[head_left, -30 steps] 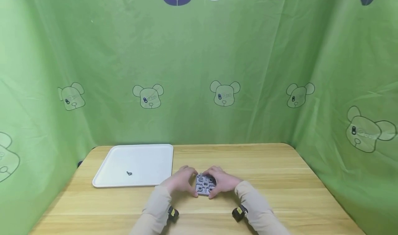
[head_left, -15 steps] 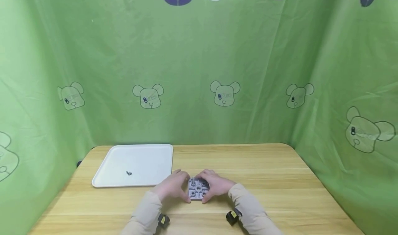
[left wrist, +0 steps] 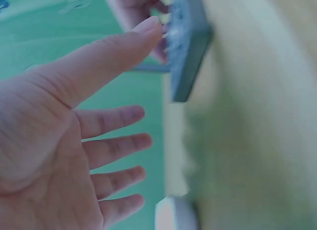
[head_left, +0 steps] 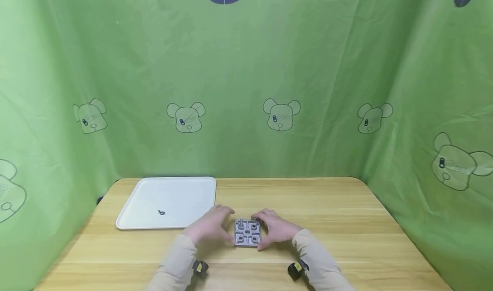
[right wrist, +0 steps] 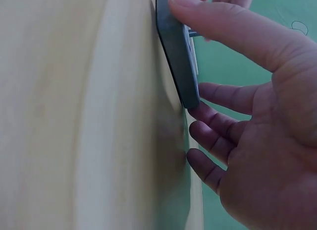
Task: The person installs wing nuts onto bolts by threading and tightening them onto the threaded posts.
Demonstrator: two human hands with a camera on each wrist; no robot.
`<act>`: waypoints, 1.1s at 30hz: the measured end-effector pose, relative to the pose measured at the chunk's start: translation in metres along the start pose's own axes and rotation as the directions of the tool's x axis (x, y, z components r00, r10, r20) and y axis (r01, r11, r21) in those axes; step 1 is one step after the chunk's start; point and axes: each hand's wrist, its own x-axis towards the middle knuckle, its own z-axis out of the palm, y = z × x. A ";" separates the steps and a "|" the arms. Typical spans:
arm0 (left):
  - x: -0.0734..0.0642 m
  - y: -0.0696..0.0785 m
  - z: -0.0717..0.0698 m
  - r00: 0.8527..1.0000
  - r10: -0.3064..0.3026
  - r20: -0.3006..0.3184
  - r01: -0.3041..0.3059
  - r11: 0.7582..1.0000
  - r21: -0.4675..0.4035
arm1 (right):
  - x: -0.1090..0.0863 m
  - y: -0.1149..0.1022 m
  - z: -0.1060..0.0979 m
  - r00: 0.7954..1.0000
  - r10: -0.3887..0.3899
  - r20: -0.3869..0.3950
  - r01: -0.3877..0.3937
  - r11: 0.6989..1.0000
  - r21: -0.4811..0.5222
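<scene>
A square grey metal plate with round recesses lies on the table between both hands. From its far-left corner a threaded bolt stands up; in the left wrist view the bolt sticks out past the thumb. My left hand is spread beside the plate's left side, its fingers parted and away from the metal. At the right side, my right hand has its thumb at the near corner and its relaxed fingers by the far one. The right wrist view has that thumb over the plate's edge.
A white tray sits at the table's back left, close behind the left hand. On it lies a small dark metal piece. Green printed cloth surrounds the wooden table on three sides.
Both hands slid the plate leftward and slightly nearer me. Since then the left hand has come off its side, and the right hand has loosened and shifted right.
</scene>
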 end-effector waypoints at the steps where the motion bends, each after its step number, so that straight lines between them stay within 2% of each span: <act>1: -0.001 0.000 -0.005 1.000 0.003 -0.008 -0.003 1.000 -0.011 | -0.001 0.001 0.000 1.000 0.003 -0.002 -0.003 1.000 0.002; 7: -0.010 -0.011 -0.034 0.995 0.015 -0.100 -0.022 0.997 -0.070 | -0.003 0.004 0.001 1.000 0.007 -0.002 -0.007 1.000 0.008; 13: -0.022 -0.033 -0.064 0.973 -0.004 -0.233 -0.021 0.994 -0.107 | -0.002 0.005 0.001 1.000 0.010 -0.007 -0.010 1.000 -0.001; 16: -0.030 -0.047 -0.078 0.961 -0.029 -0.274 -0.005 0.992 -0.125 | -0.002 0.004 0.002 1.000 0.015 -0.010 -0.015 1.000 0.000; 20: -0.042 -0.066 -0.094 0.945 -0.093 -0.314 0.041 0.985 -0.167 | -0.002 0.003 0.002 1.000 0.019 -0.014 -0.019 1.000 -0.006; 23: -0.051 -0.083 -0.100 0.926 -0.138 -0.350 0.072 0.978 -0.195 | -0.002 0.003 0.002 1.000 0.018 -0.017 -0.018 1.000 -0.014; 29: -0.067 -0.115 -0.104 0.885 -0.188 -0.426 0.090 0.967 -0.240 | -0.003 0.003 0.003 1.000 0.011 -0.019 -0.011 1.000 -0.027; 33: -0.074 -0.131 -0.101 0.868 -0.243 -0.433 0.144 0.958 -0.249 | -0.003 0.004 0.003 1.000 0.012 -0.017 -0.012 1.000 -0.029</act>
